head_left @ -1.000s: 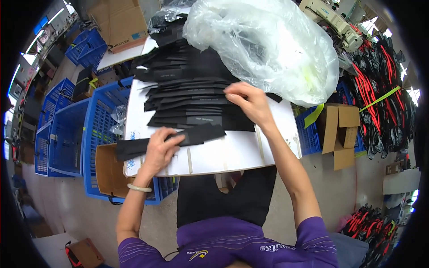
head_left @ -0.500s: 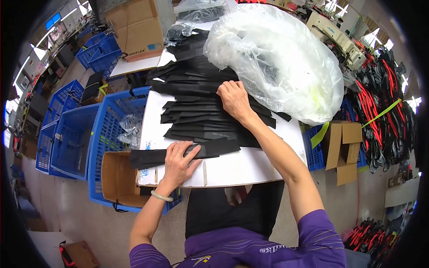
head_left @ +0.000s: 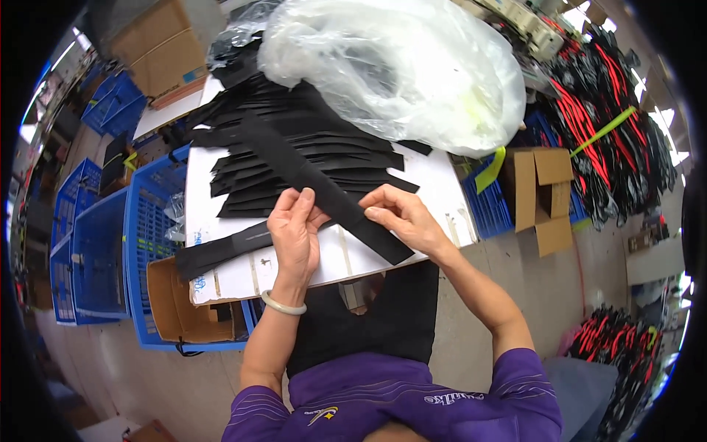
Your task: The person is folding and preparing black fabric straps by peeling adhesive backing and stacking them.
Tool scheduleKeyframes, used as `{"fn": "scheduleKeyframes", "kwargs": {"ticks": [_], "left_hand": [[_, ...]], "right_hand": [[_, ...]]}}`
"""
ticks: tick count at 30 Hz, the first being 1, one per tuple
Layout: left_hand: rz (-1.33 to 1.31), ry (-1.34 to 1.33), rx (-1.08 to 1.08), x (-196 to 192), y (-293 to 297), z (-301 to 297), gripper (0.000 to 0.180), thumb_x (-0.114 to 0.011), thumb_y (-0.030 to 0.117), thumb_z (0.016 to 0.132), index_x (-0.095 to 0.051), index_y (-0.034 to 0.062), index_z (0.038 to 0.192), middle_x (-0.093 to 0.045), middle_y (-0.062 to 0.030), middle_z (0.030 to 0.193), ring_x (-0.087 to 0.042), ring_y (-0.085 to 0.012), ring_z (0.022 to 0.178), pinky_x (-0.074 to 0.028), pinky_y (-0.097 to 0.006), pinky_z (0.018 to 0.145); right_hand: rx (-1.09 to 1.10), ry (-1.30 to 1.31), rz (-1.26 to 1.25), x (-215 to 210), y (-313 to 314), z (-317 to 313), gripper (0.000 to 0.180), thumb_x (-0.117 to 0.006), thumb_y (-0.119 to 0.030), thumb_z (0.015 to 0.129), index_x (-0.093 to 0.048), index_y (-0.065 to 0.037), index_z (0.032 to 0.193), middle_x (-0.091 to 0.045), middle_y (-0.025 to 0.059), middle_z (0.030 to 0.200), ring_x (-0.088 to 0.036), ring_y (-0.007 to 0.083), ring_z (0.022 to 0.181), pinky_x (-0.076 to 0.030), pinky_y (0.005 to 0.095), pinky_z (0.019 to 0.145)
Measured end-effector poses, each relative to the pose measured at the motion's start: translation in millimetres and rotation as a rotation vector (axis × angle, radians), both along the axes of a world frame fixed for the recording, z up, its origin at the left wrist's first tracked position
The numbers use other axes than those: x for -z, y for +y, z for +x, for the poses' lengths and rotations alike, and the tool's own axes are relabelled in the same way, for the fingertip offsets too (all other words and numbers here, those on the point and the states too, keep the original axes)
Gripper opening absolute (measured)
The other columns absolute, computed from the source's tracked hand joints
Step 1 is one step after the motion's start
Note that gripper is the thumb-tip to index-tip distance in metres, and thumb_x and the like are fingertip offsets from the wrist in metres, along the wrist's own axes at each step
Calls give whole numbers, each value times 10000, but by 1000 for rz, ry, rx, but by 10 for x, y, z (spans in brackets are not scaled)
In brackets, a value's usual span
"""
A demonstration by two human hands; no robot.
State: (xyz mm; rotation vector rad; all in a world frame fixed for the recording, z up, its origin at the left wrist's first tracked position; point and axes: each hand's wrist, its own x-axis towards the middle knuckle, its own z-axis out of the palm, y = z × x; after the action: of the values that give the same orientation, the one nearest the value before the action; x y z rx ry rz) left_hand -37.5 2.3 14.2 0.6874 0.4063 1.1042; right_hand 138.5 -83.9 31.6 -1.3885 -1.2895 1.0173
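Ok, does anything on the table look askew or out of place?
Slightly: one black strip lies aslant in front of the overlapping rows of strips, its left end poking past the edge of the white table.

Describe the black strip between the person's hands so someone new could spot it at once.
Start at the white tabletop and find the overlapping pile of dark strips on it. Toward the person, the black strip passes between the left hand and the right hand. Unlike the roughly crosswise strips in the pile, it slants steeply from upper left to lower right.
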Motion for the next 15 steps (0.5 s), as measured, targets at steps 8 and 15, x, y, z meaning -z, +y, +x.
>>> {"fn": "scheduleKeyframes", "kwargs": {"ticks": [8,15], "left_hand": [[142,115,-79,118,-253,127,92,-575,62,939,-531,-2,891,-672,-171,950,-690,-280,893,-578,-338,788],[104,98,173,-248,-258,194,254,-551,158,966,-569,-73,1069,-671,-233,976,-694,-320,859,-578,-380,781]], "right_hand": [[167,132,52,169,-254,-170,184,-737,-151,830,-629,-4,809,-573,-36,653,-461,17,590,-382,209,518],[44,3,93,45,-377,-45,208,-713,-145,835,-625,23,750,-562,1,605,-457,46,559,-361,242,496]]}}
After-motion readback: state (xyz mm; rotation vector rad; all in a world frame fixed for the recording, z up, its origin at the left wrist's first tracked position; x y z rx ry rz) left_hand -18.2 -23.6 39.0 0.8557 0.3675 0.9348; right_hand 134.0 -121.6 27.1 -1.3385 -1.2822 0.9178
